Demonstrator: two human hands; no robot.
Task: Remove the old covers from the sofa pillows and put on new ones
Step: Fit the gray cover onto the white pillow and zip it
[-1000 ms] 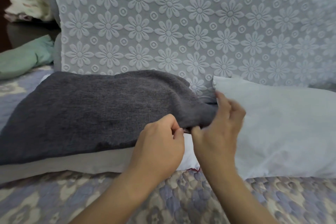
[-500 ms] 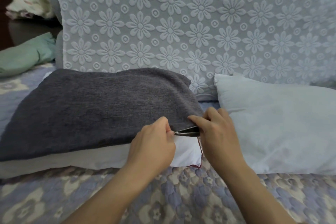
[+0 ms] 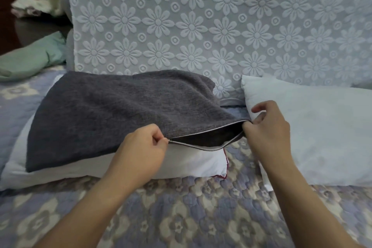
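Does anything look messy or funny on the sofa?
Nothing is spilled or torn. The grey cover lies crooked on top of a bare white pillow, not on it yet. Both hands, left and right, hold its zip mouth open.

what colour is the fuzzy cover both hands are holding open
Dark charcoal grey fuzzy cover, with a lighter grey zipper edge; head view.

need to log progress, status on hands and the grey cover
Left hand and right hand each pinch the zip edge. Grey cover unzipped, mouth open, lying on a bare pillow. Nothing in the way.
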